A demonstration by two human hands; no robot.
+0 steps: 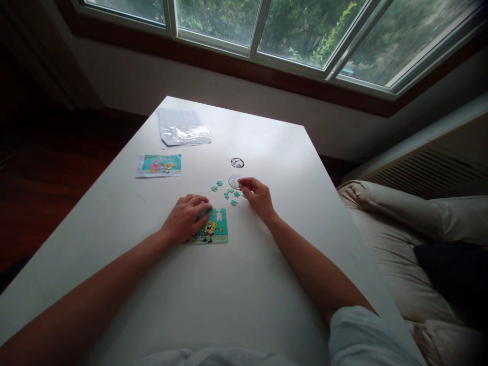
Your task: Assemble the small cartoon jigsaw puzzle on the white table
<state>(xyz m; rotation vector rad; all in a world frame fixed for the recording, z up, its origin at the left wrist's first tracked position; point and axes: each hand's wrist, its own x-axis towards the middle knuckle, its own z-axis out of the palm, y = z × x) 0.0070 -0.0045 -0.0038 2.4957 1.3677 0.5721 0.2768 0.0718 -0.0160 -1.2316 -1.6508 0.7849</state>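
At the middle of the white surface [282,284]: a nearly complete jigsaw puzzle [218,235] lay flat, with a yellow cartoon figure on a green ground and a white gap near its upper edge.
Left hand [187,217]: rested palm down over the puzzle's left part, fingers loosely extended and slightly bent, gripping nothing visible.
Right hand [257,197]: reached beyond the puzzle, thumb and forefinger drawn close together at the edge of a round disc [234,181]; whether it had hold of anything could not be told.
Loose pieces [234,203]: lay scattered between the puzzle and that disc, one partly behind the right hand.
Second disc [237,162]: sat just beyond the first.
Far left: a picture sheet [159,166] lay near a clear plastic packet [183,127] with papers.
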